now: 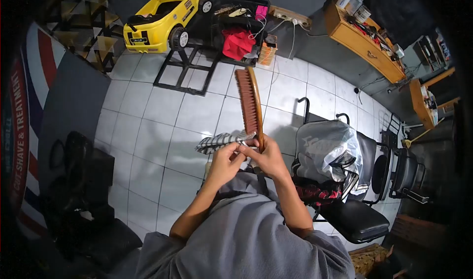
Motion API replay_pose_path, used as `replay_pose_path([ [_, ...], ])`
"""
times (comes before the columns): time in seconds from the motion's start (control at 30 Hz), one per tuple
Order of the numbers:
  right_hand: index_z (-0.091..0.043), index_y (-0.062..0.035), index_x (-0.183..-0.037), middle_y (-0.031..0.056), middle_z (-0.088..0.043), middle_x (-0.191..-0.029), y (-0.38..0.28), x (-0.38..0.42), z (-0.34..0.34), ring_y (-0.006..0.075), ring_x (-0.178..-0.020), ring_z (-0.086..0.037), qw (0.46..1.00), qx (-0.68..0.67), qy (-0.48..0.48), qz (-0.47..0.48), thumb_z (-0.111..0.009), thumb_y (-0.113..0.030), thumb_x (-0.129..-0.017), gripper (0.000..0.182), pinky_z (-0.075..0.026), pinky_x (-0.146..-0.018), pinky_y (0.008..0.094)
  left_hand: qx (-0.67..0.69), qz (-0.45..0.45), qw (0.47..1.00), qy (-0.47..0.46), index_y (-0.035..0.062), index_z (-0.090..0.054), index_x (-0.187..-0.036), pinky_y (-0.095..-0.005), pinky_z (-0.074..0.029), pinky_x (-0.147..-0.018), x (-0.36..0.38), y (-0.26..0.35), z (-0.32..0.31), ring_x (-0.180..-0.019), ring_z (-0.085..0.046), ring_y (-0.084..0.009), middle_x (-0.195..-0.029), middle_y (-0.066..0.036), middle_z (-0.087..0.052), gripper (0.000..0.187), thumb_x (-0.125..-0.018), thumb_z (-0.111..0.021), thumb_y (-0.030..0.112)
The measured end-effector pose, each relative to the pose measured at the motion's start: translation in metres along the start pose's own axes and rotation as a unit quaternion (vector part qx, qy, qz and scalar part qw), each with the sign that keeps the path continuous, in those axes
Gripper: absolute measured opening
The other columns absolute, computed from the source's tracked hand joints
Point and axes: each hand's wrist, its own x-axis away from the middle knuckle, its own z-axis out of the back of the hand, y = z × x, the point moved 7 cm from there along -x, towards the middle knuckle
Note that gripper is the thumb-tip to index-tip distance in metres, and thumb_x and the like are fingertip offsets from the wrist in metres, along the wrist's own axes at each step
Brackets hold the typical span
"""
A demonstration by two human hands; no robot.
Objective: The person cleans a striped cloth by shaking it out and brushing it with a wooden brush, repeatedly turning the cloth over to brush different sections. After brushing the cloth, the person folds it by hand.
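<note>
My right hand (271, 159) is closed round the handle of a brush (250, 101) with a wooden back and reddish-brown bristles. The brush points up and away from me, its bristles facing left. A black-and-white striped cloth (217, 142) hangs out to the left from between my hands. My left hand (225, 161) pinches that cloth, and its fingertips meet those of my right hand. Part of the cloth is hidden behind the fingers.
A yellow toy car (162, 20) and a black metal frame (188, 69) stand ahead on the tiled floor. To the right are a chair bearing a plastic bag (327, 151), and a wooden wall shelf (364, 45) with bottles. A striped barber sign (29, 131) is at left.
</note>
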Motion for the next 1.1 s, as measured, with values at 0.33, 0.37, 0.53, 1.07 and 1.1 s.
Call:
replay_pose_path([
  [0.33, -0.038, -0.0079, -0.075, 0.0106, -0.06, -0.087, 0.047, 0.011, -0.025, 0.0124, -0.083, -0.057, 0.981, -0.165, -0.018, -0.105, -0.071, -0.003, -0.075, 0.033, -0.049, -0.074, 0.0264, 0.188, 0.081, 0.979, 0.001, 0.0023, -0.051, -0.08, -0.0289, -0.053, -0.078, 0.042, -0.031, 0.02, -0.084, -0.056, -0.0087, -0.088, -0.003, -0.058, 0.009, -0.089, -0.053, 0.003],
  [0.37, -0.038, -0.0079, -0.075, 0.0097, -0.059, -0.086, 0.051, 0.012, -0.026, 0.0117, -0.082, -0.056, 0.983, -0.144, -0.022, -0.107, -0.07, -0.003, -0.075, 0.033, -0.048, -0.074, 0.0258, 0.19, 0.07, 0.979, -0.015, 0.0027, -0.049, -0.08, -0.0308, -0.053, -0.08, 0.044, -0.029, 0.021, -0.082, -0.057, -0.0089, -0.089, -0.003, -0.058, 0.011, -0.089, -0.053, 0.004],
  [0.53, -0.037, -0.0072, -0.074, 0.0066, -0.058, -0.082, 0.055, 0.018, -0.03, 0.0091, -0.077, -0.052, 0.991, -0.116, -0.004, -0.072, -0.068, -0.001, -0.077, 0.032, -0.045, -0.07, 0.0238, 0.163, 0.116, 0.98, 0.011, 0.0031, -0.048, -0.081, -0.0271, -0.051, -0.076, 0.054, -0.04, 0.035, -0.086, -0.059, -0.0102, -0.092, -0.005, -0.06, 0.012, -0.091, -0.052, 0.008],
  [1.07, -0.038, -0.0102, -0.079, -0.0024, -0.047, -0.075, 0.071, 0.021, -0.067, 0.0025, -0.058, -0.038, 0.987, -0.124, 0.082, -0.064, -0.053, -0.006, -0.088, 0.018, -0.033, -0.049, 0.0192, -0.141, -0.037, 0.968, 0.206, 0.0004, -0.052, -0.088, -0.0346, -0.04, -0.058, 0.065, -0.026, 0.109, -0.062, -0.051, -0.0246, -0.071, -0.013, -0.053, 0.011, -0.089, -0.052, 0.012],
  [1.1, -0.038, -0.0104, -0.08, -0.003, -0.046, -0.075, 0.071, 0.022, -0.076, 0.0026, -0.06, -0.038, 0.987, -0.128, 0.071, -0.069, -0.052, -0.006, -0.088, 0.017, -0.033, -0.051, 0.0189, -0.115, -0.02, 0.975, 0.187, 0.0005, -0.052, -0.088, -0.0334, -0.04, -0.056, 0.065, -0.029, 0.107, -0.06, -0.05, -0.0219, -0.068, -0.012, -0.052, 0.012, -0.089, -0.051, 0.012],
])
